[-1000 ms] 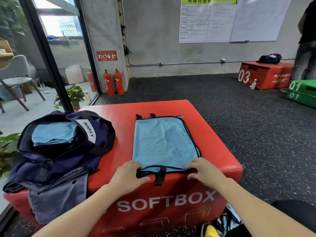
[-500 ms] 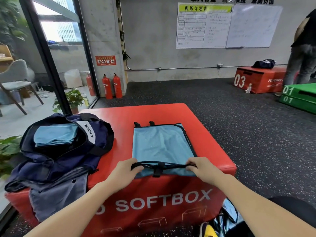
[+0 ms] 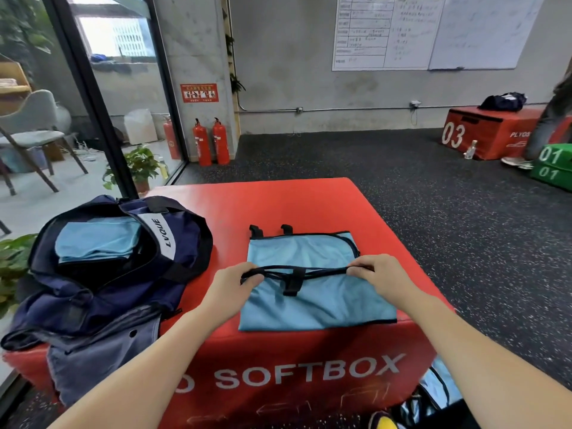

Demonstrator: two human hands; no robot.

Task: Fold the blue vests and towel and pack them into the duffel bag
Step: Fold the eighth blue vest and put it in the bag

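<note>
A light blue vest [image 3: 315, 301] with black trim lies flat on the red soft box [image 3: 278, 205]. My left hand [image 3: 230, 287] pinches its black-edged near hem at the left corner, and my right hand [image 3: 376, 275] pinches the right corner. Both hold the hem lifted and folded back over the vest's middle. The navy duffel bag [image 3: 102, 274] sits open at the box's left, with folded light blue cloth [image 3: 96, 239] inside it.
More light blue fabric [image 3: 439, 388] lies on the floor by the box's near right corner. Two fire extinguishers [image 3: 210, 140] stand at the far wall. Another red box [image 3: 495, 131], green boxes [image 3: 554, 165] and a person stand at the far right.
Both hands have carried the vest's near hem up off the box's front edge and away from me, over the vest's middle. The fold now shows as a doubled layer near me.
</note>
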